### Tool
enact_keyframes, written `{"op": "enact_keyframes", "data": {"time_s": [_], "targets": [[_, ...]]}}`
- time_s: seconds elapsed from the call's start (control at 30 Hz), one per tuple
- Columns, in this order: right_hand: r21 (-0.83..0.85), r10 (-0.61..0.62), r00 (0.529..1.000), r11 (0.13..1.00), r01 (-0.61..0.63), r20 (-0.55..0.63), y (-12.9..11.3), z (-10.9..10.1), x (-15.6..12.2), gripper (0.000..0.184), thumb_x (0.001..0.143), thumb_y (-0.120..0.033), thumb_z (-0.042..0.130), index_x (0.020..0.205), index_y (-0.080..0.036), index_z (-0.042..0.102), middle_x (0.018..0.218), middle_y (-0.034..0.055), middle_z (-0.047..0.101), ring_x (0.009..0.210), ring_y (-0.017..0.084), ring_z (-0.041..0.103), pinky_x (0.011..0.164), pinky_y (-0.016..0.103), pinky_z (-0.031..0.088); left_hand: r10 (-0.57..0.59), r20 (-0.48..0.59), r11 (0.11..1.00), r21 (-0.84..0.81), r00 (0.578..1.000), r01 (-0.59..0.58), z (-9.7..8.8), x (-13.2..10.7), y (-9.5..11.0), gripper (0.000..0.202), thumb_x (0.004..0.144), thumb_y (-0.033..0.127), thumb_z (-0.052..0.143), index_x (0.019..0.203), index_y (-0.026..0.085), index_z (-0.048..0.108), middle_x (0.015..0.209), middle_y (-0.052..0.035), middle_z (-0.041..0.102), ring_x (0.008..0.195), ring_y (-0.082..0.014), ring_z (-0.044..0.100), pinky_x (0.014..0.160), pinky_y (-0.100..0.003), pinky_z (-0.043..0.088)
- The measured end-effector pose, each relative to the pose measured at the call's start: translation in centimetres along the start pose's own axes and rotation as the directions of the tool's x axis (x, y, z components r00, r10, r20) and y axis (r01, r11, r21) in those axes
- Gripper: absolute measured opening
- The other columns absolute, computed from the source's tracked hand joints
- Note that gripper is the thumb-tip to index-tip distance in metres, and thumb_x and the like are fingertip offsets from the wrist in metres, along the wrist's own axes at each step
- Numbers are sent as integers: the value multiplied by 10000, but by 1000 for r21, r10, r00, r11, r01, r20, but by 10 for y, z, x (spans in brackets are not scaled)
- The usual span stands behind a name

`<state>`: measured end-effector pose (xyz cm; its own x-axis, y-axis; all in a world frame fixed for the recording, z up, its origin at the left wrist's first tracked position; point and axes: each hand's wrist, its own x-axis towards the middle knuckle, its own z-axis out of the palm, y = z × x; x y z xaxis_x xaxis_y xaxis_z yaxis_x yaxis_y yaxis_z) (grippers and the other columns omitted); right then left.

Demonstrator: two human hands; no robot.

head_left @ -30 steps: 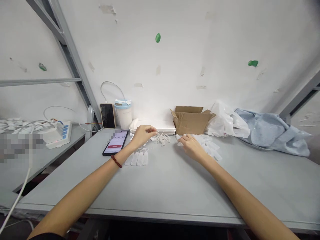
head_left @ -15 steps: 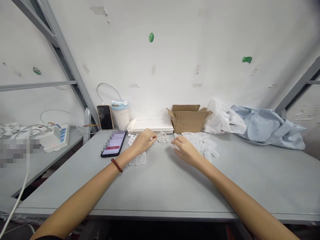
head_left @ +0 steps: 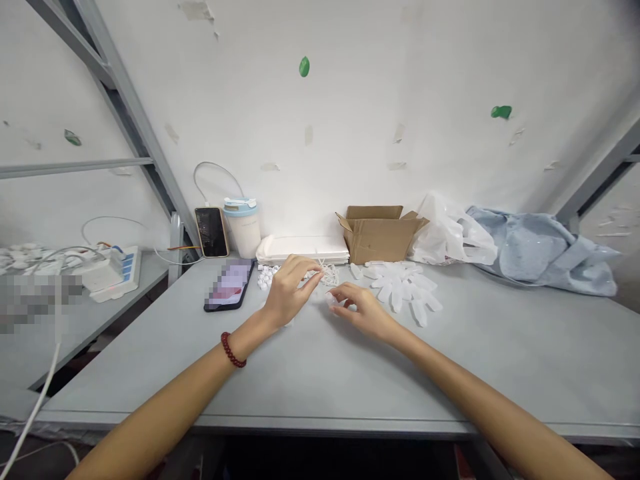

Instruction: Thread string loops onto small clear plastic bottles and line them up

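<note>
Nearest us, front-left of the cardboard box (head_left: 383, 241), the right hand (head_left: 364, 311) pinches a translucent piece (head_left: 331, 299) in its fingers. Loose pieces (head_left: 400, 288) lie just before the box. Left hand (head_left: 290, 290), farther left, fingers nearly meeting by white cords (head_left: 333, 274); whether gripping one, we cannot tell. We'd steady the piece, tease one cord free.

White translucent tabs (head_left: 397, 295) lie overlapping near pale, apparently tangled cords (head_left: 331, 274).

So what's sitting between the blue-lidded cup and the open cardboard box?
In the head view, a low, layered white stack lies between the blue-lidded cup and the open cardboard box; its material I can't tell.
</note>
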<state>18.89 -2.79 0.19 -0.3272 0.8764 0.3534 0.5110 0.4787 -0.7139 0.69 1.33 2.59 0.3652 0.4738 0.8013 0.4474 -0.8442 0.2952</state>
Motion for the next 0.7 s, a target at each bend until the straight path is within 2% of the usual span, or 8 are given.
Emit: {"op": "enact_keyframes", "data": {"time_s": [0.13,0.27,0.43,0.7], "targets": [[1,24,1000,1000,-24,9,-1,0,0,207,808,-211,536,985,-142,616,920,73,596,793,146,571,707,295,493,-118,193,993,9,974,119,2,0,-6,82,826,161,539,794,167,614,786,-33,659,754,-157,589,670,-273,460],[37,27,1000,999,-27,-6,-1,1,-1,200,805,-215,538,985,-159,606,925,66,599,817,151,582,707,299,494,-186,247,981,-6,951,193,4,-2,-2,84,815,164,539,784,169,617,794,-28,660,748,-149,594,652,-257,462],[112,47,998,993,-43,-32,-2,2,-1,170,794,-229,552,948,-178,602,922,56,610,829,158,597,706,303,500,-141,278,989,-12,950,151,3,-3,8,107,824,151,514,811,172,618,817,-36,656,785,-161,595,656,-261,468],[142,66,994,988,-53,-88,-2,2,-1,213,803,-255,557,1001,-180,580,970,65,628,826,159,619,718,315,518,-76,284,997,13,956,75,4,-6,7,144,826,114,487,859,184,609,872,-42,664,846,-178,605,734,-295,481]]}}
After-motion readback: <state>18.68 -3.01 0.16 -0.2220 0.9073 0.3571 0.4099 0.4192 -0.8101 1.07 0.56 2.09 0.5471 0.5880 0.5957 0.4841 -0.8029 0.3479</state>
